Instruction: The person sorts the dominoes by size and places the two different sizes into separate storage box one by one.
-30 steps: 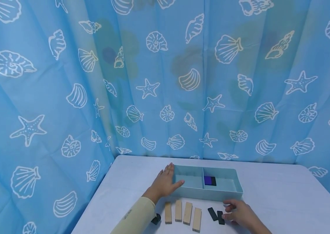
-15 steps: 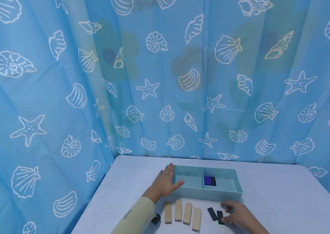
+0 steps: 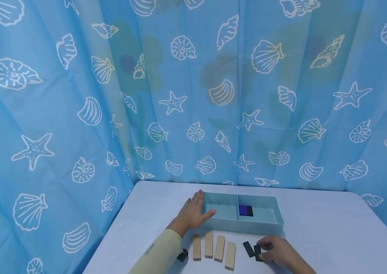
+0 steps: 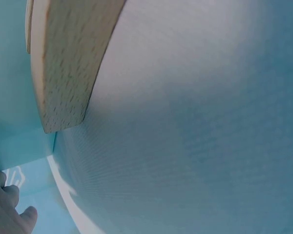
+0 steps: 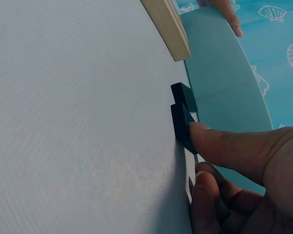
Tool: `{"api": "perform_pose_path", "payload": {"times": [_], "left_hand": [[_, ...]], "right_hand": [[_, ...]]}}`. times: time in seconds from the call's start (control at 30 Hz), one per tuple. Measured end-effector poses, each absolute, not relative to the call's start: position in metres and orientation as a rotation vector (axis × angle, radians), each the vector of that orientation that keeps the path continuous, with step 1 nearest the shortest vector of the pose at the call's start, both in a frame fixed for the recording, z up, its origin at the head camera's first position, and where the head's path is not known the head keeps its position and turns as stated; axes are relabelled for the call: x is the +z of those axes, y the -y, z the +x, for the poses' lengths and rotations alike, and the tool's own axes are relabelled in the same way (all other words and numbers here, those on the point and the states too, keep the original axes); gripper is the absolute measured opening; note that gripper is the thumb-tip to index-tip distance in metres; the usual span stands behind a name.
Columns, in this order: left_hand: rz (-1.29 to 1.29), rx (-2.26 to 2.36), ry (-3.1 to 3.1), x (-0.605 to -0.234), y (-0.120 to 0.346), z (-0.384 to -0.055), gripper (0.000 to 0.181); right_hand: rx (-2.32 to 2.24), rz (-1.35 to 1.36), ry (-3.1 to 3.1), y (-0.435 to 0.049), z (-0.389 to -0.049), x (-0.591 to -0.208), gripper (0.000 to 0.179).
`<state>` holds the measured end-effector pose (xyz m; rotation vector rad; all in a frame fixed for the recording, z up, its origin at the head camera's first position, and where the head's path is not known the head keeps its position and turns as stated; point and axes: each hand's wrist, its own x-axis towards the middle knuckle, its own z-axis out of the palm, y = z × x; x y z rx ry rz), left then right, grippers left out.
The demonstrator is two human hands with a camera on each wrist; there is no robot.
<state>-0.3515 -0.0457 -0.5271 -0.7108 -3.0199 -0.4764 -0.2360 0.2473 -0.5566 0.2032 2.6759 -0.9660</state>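
Observation:
My left hand (image 3: 193, 211) rests with straight fingers on the left end of a light blue two-compartment box (image 3: 241, 226), its thumb reaching over the front rim. At the box's front right, my right hand (image 3: 278, 250) pinches a small black block (image 3: 257, 252). In the right wrist view, the thumb presses that black block (image 5: 182, 124) while the other fingers curl behind it. A second black block (image 3: 248, 249) lies just to its left. Inside the right compartment, a purple piece (image 3: 243, 210) and a black piece (image 3: 250, 211) sit against the divider.
Several light wooden blocks, among them one at the row's right end (image 3: 230, 255), lie in front of the box. A dark object (image 3: 182, 255) sits beside the left sleeve (image 3: 160, 251). A blue shell-print curtain (image 3: 193, 95) hangs behind the white table (image 3: 330, 228).
My right hand has shifted slightly left, and its fingers have closed around the black block. The left hand has kept its place on the box.

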Motion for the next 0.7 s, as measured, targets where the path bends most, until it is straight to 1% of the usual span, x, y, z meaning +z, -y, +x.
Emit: {"api": "perform_pose_path", "payload": {"times": [0.47,0.7], "left_hand": [[-0.704,-0.475,3.024,-0.528,0.045,-0.351,0.094],[-0.713,-0.460,3.011,-0.527,0.044,-0.350,0.092]], "right_hand": [[-0.987,0.217,-2.726,-0.245,-0.229,-0.557,0.036],[-1.041,0.238,-2.713,-0.242,-0.223,-0.556,0.032]]}}
